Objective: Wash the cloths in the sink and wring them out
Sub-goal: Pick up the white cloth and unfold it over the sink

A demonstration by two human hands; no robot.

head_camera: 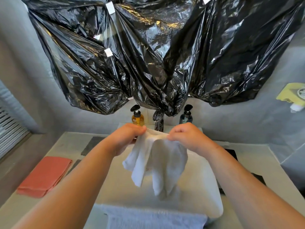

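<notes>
A white cloth (158, 164) hangs in folds above the white sink (203, 187). My left hand (127, 138) pinches its top edge on the left, and my right hand (188, 136) pinches the same edge on the right, so the cloth dangles between them. A folded coral cloth (44, 176) lies flat on the counter to the left of the sink. A light blue cloth (155, 219) is draped over the sink's near rim. The dark faucet (158, 123) stands just behind my hands, partly hidden by them.
Black plastic sheeting (148, 55) covers the wall above the sink. An amber pump bottle (137, 117) and a dark blue pump bottle (186, 116) flank the faucet. A yellow object (292, 95) sits on the right wall. A slatted vent (9, 128) is at the far left.
</notes>
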